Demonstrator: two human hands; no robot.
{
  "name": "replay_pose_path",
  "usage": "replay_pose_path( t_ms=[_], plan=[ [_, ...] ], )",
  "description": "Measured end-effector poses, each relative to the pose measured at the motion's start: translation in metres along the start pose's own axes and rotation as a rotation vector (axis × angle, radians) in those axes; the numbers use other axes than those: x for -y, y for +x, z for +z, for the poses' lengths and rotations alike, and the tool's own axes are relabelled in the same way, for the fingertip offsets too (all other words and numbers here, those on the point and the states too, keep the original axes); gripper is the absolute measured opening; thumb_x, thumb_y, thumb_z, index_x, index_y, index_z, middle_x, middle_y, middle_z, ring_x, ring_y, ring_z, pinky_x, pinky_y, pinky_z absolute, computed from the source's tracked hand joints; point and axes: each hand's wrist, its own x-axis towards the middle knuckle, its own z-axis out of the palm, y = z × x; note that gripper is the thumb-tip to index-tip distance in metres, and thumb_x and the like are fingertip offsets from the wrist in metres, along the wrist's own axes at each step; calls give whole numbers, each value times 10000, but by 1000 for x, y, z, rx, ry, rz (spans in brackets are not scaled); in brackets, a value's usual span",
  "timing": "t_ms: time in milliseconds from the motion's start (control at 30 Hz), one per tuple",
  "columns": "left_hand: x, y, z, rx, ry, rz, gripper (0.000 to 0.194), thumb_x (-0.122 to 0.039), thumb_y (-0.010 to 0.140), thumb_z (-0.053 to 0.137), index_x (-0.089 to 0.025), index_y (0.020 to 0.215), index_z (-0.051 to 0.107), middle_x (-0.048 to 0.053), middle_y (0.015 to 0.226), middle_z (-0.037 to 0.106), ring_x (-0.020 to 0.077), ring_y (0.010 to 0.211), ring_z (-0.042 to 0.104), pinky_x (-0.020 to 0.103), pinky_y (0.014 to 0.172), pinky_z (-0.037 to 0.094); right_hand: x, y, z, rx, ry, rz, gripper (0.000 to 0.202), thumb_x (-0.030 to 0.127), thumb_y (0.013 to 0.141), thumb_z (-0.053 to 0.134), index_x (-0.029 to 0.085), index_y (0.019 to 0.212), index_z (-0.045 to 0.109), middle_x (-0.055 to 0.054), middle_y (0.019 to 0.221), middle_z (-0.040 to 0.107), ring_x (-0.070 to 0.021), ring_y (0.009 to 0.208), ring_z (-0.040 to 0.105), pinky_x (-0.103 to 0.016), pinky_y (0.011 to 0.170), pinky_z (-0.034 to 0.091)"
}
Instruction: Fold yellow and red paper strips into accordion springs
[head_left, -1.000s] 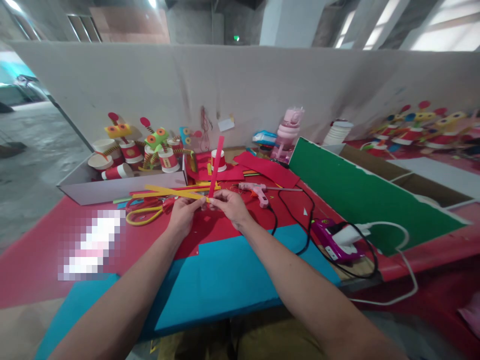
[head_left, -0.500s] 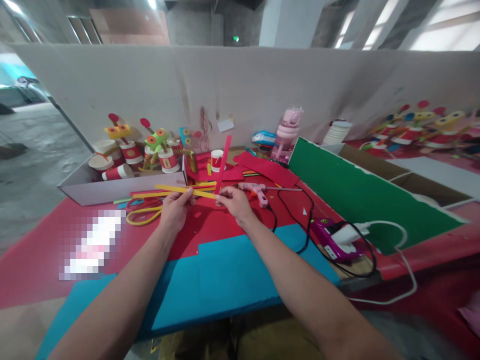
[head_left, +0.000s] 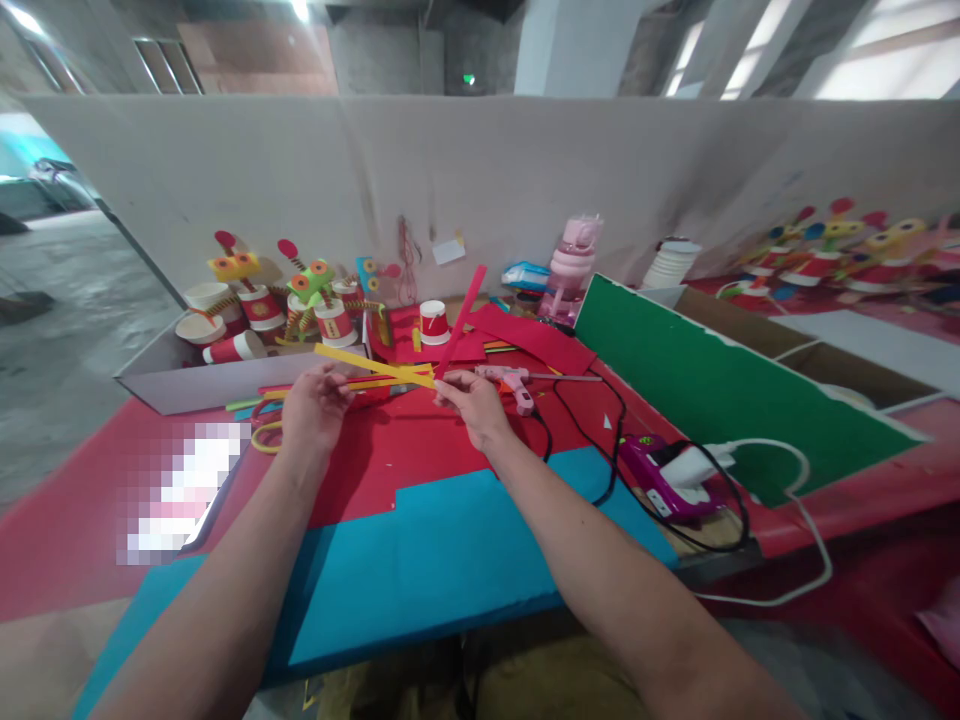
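Note:
My right hand (head_left: 474, 405) pinches the meeting ends of a yellow paper strip (head_left: 367, 363) and a pink-red paper strip (head_left: 463, 318), which form a V above the table. The yellow strip points left and the pink-red one rises away to the upper right. Just below the yellow strip's free end is my left hand (head_left: 315, 408), its fingers loosely bent and apart, seemingly off the strip. Behind my hands lie more coloured strips (head_left: 386, 380). Scissors with yellow and red handles (head_left: 266, 437) are partly hidden by my left hand. A pink glue gun (head_left: 514, 388) rests beside my right hand.
Paper-cup figures (head_left: 315, 290) stand in a white box (head_left: 247, 383) at the back left. A paper cup (head_left: 433, 322) sits behind the strips. Blue sheets (head_left: 465, 560) cover the front edge. Right are a purple power strip (head_left: 660, 485), cables and a green-sided box (head_left: 712, 390).
My left hand has let go of the yellow strip and moved left. The yellow strip's free end has risen slightly, and the pink-red strip now leans further right.

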Motion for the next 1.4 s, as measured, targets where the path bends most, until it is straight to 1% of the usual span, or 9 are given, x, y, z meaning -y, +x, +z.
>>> replay_pose_path(
  t_ms=[67, 167, 267, 633, 800, 967, 1167, 1300, 1400],
  plan=[
    [12, -11, 8, 137, 102, -69, 203, -186, 649, 695, -149, 826, 602, -15, 600, 591, 93, 513, 542, 212, 514, 450, -1, -4, 5, 35, 80, 37, 302, 353, 540, 795, 183, 722, 623, 36, 634, 626, -109, 581, 598, -272, 659, 510],
    [31, -29, 21, 381, 211, -114, 227, -210, 648, 744, -142, 819, 611, 7, 651, 617, 99, 530, 543, 224, 521, 434, -3, -9, 11, 96, 71, 30, 305, 371, 559, 793, 181, 715, 614, 27, 644, 638, -115, 602, 608, -278, 682, 512],
    [42, -41, 28, 474, 266, -88, 227, -273, 672, 756, -131, 790, 623, 30, 692, 633, 104, 568, 553, 230, 548, 428, -4, -13, 14, 141, -1, -4, 298, 402, 592, 774, 179, 680, 599, 25, 625, 629, -117, 594, 594, -266, 653, 503],
    [43, -36, 23, 451, 387, 47, 187, -292, 697, 732, -141, 663, 626, 16, 573, 600, 117, 542, 530, 248, 570, 394, -5, -16, 16, 171, -21, 46, 353, 463, 574, 785, 175, 664, 604, 9, 605, 643, -133, 584, 614, -307, 675, 549],
    [44, -36, 24, 398, 346, 14, 203, -274, 660, 747, -142, 590, 609, 19, 537, 584, 129, 538, 532, 264, 583, 395, -8, -14, 16, 135, 4, 65, 371, 461, 555, 800, 168, 644, 591, 8, 600, 643, -136, 593, 621, -316, 693, 553],
    [47, -34, 22, 424, 327, 40, 166, -251, 675, 730, -141, 603, 627, 14, 543, 580, 125, 534, 526, 266, 586, 397, -6, -14, 15, 167, 1, 48, 348, 407, 533, 815, 172, 657, 590, 29, 606, 628, -129, 608, 622, -307, 694, 548],
    [45, -37, 23, 424, 273, -11, 182, -298, 709, 713, -138, 654, 645, 28, 589, 605, 118, 543, 521, 256, 570, 396, -7, -14, 15, 121, -61, 17, 313, 412, 586, 780, 180, 649, 581, 12, 611, 648, -138, 606, 627, -301, 683, 541],
    [44, -38, 25, 439, 303, -33, 196, -292, 653, 762, -137, 695, 650, 15, 587, 604, 109, 544, 518, 245, 570, 394, -9, -13, 14, 109, -65, -11, 288, 396, 610, 769, 179, 646, 583, 0, 620, 662, -137, 602, 624, -300, 688, 535],
    [45, -36, 24, 422, 325, -34, 202, -284, 638, 769, -132, 679, 643, 14, 567, 596, 110, 538, 520, 244, 563, 391, -8, -13, 14, 133, -9, 29, 298, 394, 603, 778, 176, 655, 582, 1, 605, 660, -138, 587, 627, -311, 685, 543]
  ],
)
